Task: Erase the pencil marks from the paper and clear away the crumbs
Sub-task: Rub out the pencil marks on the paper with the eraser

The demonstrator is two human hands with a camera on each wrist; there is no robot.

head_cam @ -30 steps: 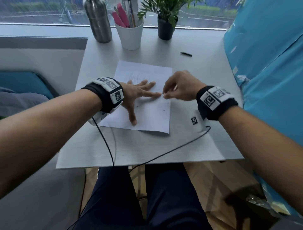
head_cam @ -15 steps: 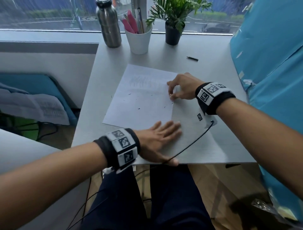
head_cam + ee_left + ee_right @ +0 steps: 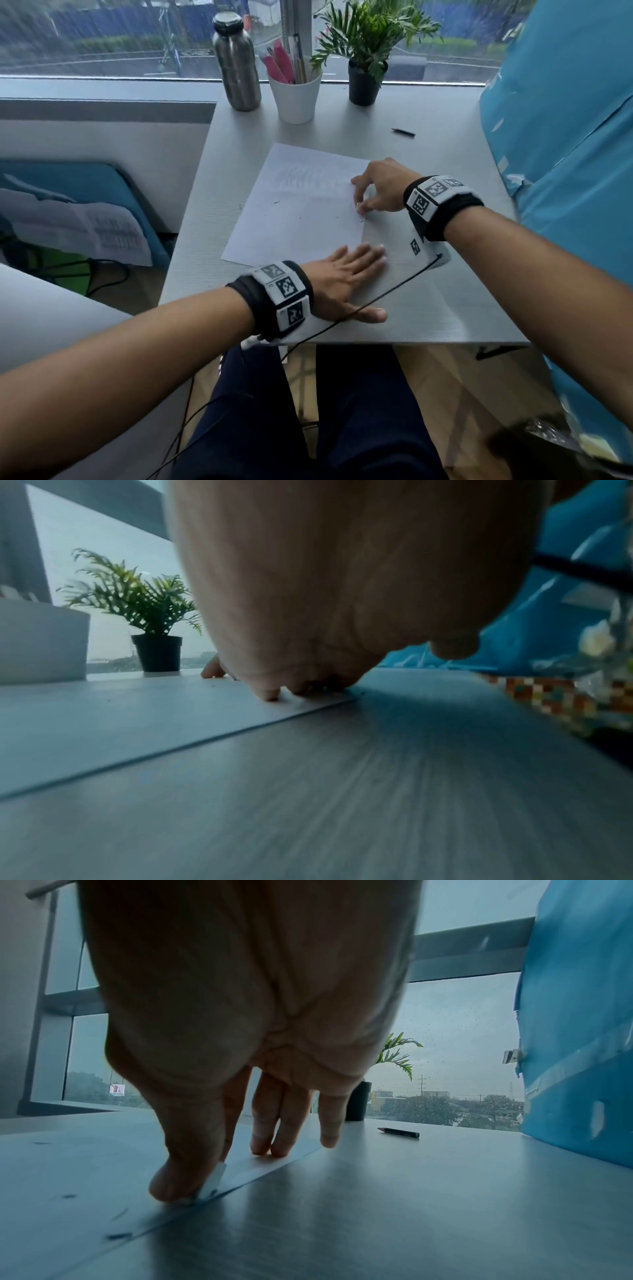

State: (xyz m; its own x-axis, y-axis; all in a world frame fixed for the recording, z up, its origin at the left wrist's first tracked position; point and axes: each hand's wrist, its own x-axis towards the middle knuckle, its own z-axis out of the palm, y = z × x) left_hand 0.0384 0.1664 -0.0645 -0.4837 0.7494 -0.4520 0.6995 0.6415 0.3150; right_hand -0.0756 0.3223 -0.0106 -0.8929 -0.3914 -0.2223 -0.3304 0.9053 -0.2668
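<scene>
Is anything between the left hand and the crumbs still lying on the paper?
Nothing visible. The left hand lies flat at the near right corner of the paper. The dark crumbs lie farther up the open sheet. The right hand, pinching the eraser, sits at the right edge, off that path.

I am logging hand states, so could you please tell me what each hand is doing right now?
Left hand: open, flat on the grey tabletop.
Right hand: pinching a small white eraser at the white paper sheet's edge.
</scene>
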